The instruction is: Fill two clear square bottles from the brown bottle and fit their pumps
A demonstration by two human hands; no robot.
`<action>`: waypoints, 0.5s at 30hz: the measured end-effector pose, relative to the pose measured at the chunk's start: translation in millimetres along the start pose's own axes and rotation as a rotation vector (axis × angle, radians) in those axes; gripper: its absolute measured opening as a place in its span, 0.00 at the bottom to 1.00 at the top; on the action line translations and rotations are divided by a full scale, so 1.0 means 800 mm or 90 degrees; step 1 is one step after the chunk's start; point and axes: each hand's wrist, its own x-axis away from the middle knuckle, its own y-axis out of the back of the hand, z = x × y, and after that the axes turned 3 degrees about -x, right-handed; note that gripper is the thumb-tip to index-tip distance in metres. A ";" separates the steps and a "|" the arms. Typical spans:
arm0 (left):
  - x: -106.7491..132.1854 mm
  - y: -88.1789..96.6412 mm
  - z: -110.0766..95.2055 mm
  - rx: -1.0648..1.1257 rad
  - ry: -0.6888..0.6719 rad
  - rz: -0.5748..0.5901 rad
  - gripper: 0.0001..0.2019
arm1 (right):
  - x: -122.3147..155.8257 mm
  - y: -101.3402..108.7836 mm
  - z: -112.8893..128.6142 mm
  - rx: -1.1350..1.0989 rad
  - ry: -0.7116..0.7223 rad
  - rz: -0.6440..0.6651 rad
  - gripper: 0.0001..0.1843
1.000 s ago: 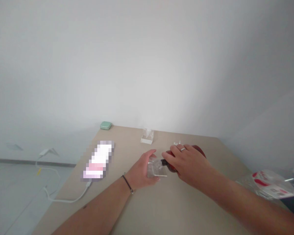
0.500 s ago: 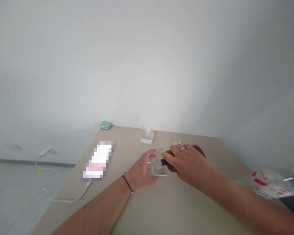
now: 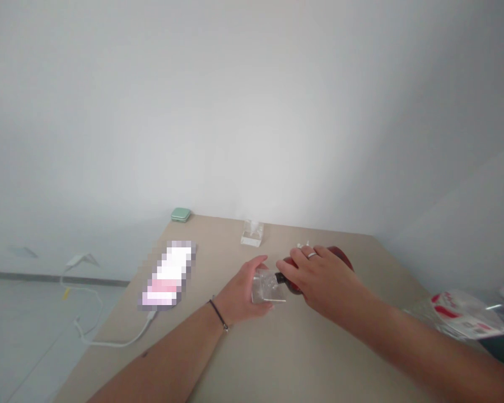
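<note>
My left hand (image 3: 244,292) is closed round a small clear square container (image 3: 269,290), thumb on the near side and fingers on the far side. My right hand (image 3: 319,274) grips a dark red bottle (image 3: 341,256) from above. The bottle lies tilted, and its black neck (image 3: 280,277) points left at the container's open side. Whether anything flows between them is too faint to tell. Most of the bottle is hidden under my right hand. Just beyond that hand, small white pieces (image 3: 303,245) lie on the table.
A second clear box (image 3: 252,233) with something white in it stands at the table's back. A mint-green case (image 3: 180,215) sits at the back left corner. A blurred-out phone (image 3: 168,277) with a white cable (image 3: 113,343) lies at left. Clear plastic packaging (image 3: 466,313) is at right.
Almost nothing differs. Both hands keep their holds on the container and the bottle, with only a very slight shift of my right hand.
</note>
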 end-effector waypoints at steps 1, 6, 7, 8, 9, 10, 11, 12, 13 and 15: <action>0.000 0.000 0.000 -0.001 0.003 0.000 0.49 | 0.000 0.001 0.000 -0.001 0.003 0.000 0.18; -0.001 0.001 -0.003 -0.002 0.009 -0.001 0.49 | -0.002 0.004 0.001 0.006 -0.001 0.001 0.15; -0.001 0.001 -0.003 0.000 0.009 0.000 0.49 | -0.002 0.006 0.001 0.008 -0.001 0.002 0.15; -0.001 0.001 -0.003 0.003 0.009 0.001 0.49 | -0.002 0.007 0.001 0.009 0.001 0.006 0.14; -0.001 0.001 -0.003 0.005 0.009 0.002 0.49 | -0.002 0.009 0.002 0.010 0.003 0.009 0.14; -0.001 0.001 -0.003 0.006 0.009 0.003 0.49 | -0.003 0.011 0.002 0.012 0.005 0.013 0.14; -0.001 0.001 -0.002 0.007 0.009 0.005 0.49 | -0.003 0.013 0.002 0.014 0.006 0.018 0.14; -0.001 0.001 -0.001 0.008 0.008 0.006 0.49 | -0.004 0.014 0.002 0.016 0.005 0.021 0.14; -0.001 0.001 -0.001 0.009 0.007 0.006 0.49 | -0.005 0.016 0.003 0.019 0.006 0.025 0.13; 0.000 0.000 0.000 0.009 0.008 0.006 0.49 | -0.007 0.019 0.003 0.024 0.010 0.033 0.13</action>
